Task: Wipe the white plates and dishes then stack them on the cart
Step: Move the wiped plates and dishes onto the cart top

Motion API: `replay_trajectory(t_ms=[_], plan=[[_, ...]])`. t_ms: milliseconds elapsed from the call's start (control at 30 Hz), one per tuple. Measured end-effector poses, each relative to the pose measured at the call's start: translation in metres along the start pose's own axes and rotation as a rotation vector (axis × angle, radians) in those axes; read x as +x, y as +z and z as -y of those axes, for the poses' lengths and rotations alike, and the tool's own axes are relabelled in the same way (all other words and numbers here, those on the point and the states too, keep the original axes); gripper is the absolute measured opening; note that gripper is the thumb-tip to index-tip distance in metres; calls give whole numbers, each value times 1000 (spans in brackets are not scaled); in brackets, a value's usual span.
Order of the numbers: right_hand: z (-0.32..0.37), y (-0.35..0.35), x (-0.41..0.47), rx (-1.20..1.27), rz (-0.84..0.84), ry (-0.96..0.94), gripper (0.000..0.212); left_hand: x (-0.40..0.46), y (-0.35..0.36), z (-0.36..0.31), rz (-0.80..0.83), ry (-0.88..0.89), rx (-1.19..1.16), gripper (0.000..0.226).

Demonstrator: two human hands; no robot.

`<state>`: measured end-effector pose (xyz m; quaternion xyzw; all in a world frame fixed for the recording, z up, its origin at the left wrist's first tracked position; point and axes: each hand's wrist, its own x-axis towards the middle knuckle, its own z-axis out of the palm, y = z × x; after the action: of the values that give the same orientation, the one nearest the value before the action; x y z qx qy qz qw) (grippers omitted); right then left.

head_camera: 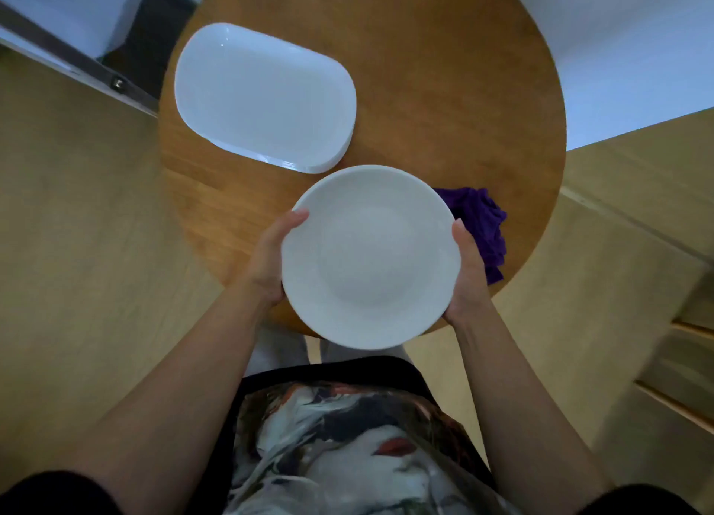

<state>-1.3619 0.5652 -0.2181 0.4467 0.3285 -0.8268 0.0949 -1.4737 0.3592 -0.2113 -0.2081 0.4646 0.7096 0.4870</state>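
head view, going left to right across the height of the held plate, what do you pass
left hand → round white plate → right hand → purple cloth

Below me a round wooden table (444, 89) fills the middle of the frame, its grain running warm brown. Pale wood-look floor (77, 244) spreads to the left and right of it. In the upper left corner I see a dark metal frame (96, 70) with a bolt. At the bottom centre is my patterned top (340, 445), grey, black and red.
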Motion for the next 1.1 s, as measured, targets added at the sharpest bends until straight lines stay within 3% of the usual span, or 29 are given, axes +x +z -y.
replay_trajectory(t_ms=[233,433,867,1100], plan=[[5,17,-14,-11,6,-7,45,-20,-1,-12,-63,36,44,30],[12,81,-51,-100,44,-56,42,-70,-18,-49,-108,121,47,35],[-47,318,-114,-207,97,-162,28,-227,-157,-186,-199,290,43,27],[-89,456,-108,-327,234,-187,44,-290,-252,-259,-290,350,-31,30]])
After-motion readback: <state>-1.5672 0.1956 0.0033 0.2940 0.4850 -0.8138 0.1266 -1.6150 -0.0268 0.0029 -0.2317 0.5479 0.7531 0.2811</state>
